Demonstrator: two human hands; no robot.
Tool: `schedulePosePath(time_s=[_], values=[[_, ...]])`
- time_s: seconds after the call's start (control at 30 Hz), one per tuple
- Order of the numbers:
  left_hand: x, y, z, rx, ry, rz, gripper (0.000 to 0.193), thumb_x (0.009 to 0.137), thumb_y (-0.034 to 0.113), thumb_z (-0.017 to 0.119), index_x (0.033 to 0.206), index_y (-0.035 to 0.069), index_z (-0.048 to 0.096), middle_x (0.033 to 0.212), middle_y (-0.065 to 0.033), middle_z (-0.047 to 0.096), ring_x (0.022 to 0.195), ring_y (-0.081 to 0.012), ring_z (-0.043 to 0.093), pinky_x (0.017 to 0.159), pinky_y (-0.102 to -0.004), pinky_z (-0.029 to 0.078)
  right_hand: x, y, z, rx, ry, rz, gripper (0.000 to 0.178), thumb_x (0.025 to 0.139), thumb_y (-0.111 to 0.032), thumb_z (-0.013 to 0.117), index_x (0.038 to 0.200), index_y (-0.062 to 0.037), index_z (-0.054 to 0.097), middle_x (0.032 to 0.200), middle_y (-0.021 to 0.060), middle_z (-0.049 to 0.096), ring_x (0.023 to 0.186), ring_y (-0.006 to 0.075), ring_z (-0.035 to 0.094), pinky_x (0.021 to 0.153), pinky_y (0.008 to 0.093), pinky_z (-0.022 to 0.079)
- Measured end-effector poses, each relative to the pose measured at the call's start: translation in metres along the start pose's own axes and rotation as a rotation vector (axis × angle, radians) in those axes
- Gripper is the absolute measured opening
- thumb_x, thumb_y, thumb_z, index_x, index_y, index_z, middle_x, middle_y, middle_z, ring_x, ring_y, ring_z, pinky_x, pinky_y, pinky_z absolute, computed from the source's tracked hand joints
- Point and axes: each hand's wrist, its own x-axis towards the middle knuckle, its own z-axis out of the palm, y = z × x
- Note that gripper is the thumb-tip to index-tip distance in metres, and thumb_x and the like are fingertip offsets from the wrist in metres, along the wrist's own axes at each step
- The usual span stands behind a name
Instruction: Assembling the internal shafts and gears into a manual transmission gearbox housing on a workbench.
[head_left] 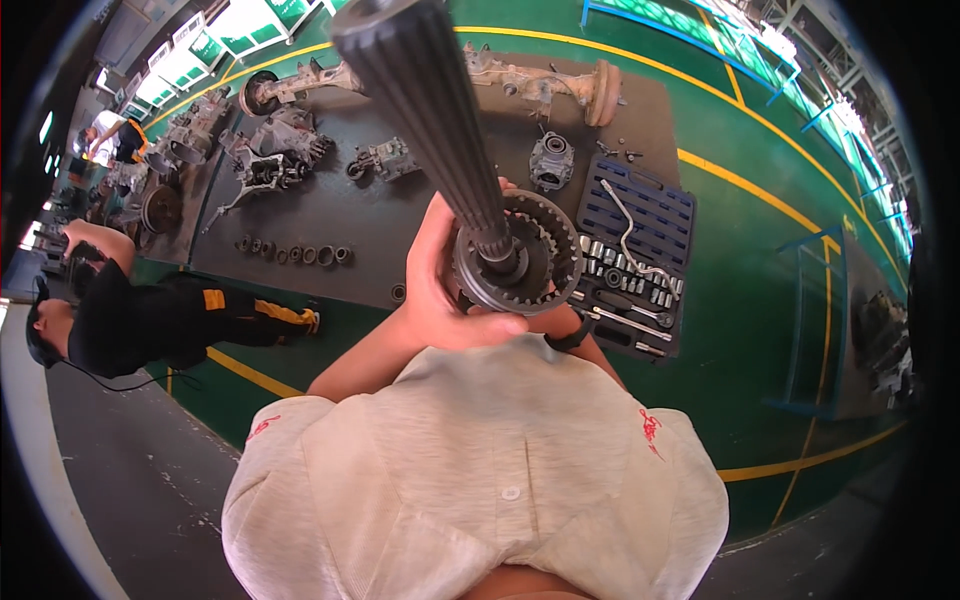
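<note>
A long dark splined shaft [430, 110] rises toward the camera, its near end large at the top of the picture. At its lower end sits a round toothed gear drum [572, 262], close in front of my chest. My left hand [437, 290] is closed round the left side of this drum, with the thumb along the near rim. Behind the drum's lower right side, only a small part of my right hand [552, 322] shows, beside a black wristband. Its fingers are hidden, so their grip cannot be made out.
Beyond my hands is a dark workbench [350, 225] with a row of small rings [300, 254], gearbox parts [275, 155] and a rusty axle [540, 85]. An open socket set [635, 250] lies to the right. At left, a person in black [130, 315] works at another bench.
</note>
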Motion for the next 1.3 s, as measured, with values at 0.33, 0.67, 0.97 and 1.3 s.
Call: schedulePosePath(time_s=[0.33,0.67,0.97,1.3], values=[[0.005,0.005,0.003,-0.082,0.099,0.152,0.093,0.068,0.014,0.088,0.144,-0.006,0.038,0.139,-0.0171,0.048,0.13,-0.024,0.052,0.111,-0.0362,0.039,-0.003,0.017,-0.021,-0.368,-0.098,-0.194,0.081,0.076,-0.017,0.09,0.143,-0.0069,0.046,0.14,0.0076,0.056,0.126,0.0195,0.054,0.106,0.0384,0.045],[0.006,0.01,-0.007,-0.129,0.034,0.079,0.091,0.072,0.017,0.086,0.147,-0.004,0.038,0.144,-0.0155,0.045,0.134,-0.0229,0.048,0.114,-0.0377,0.036,-0.005,0.001,-0.02,-0.538,-0.063,-0.157,0.081,0.077,-0.02,0.09,0.143,-0.0056,0.046,0.14,0.0094,0.055,0.125,0.0201,0.054,0.106,0.0388,0.045],[-0.022,-0.023,-0.013,-0.183,0.034,-0.149,0.134,0.071,0.053,0.088,0.162,0.005,0.003,0.162,-0.0196,0.025,0.149,-0.0299,0.03,0.121,-0.0433,0.023,0.0,0.009,-0.02,-0.675,-0.089,-0.219,0.069,0.07,-0.009,0.093,0.13,-0.0065,0.06,0.127,0.0062,0.063,0.115,0.0192,0.06,0.1,0.0374,0.05],[-0.089,-0.105,-0.016,-0.11,-0.257,-0.545,0.102,0.075,-0.006,0.073,0.16,0.007,0.018,0.146,-0.0091,0.05,0.133,-0.0185,0.046,0.111,-0.0347,0.039,-0.007,0.014,-0.041,-0.894,-0.144,0.026,0.041,0.083,-0.016,0.084,0.118,-0.0043,0.065,0.112,0.0062,0.066,0.097,0.0186,0.06,0.088,0.0348,0.05]])
